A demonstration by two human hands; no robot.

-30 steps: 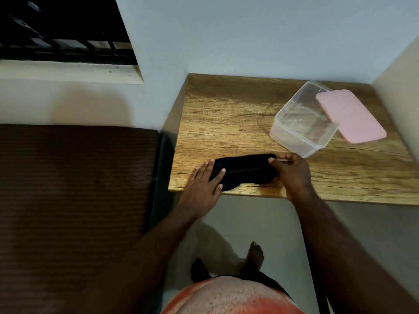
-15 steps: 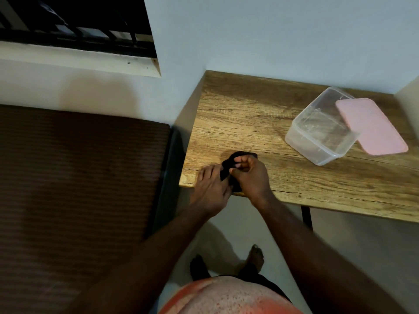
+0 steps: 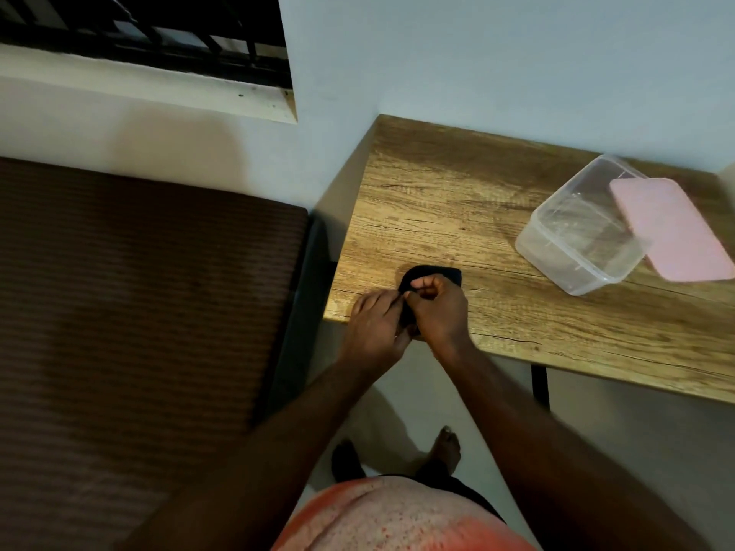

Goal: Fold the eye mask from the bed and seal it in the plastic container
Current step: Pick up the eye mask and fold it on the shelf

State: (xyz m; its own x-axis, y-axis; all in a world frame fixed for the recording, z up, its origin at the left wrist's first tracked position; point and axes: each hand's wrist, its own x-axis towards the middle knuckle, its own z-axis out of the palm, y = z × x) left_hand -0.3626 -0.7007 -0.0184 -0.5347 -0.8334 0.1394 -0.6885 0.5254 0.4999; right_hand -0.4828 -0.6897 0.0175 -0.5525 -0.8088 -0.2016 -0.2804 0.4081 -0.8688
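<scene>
Mask [image 3: 431, 272] bunched under both hands' grip

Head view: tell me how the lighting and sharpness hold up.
Head view: dim, warm light; the black eye mask is nearly lost between the hands; the container and pink lid look soft; the table edges tilt from the wide lens.

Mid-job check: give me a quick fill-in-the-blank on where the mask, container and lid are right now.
1. Both hands, left hand and right hand, work the black eye mask on the wooden ____.
2. The clear plastic container is ____, with nothing inside.
3. The pink lid leans against the container's ____ side.
4. The brown bed lies to the table's ____.

Missing words: table; open; right; left
</scene>
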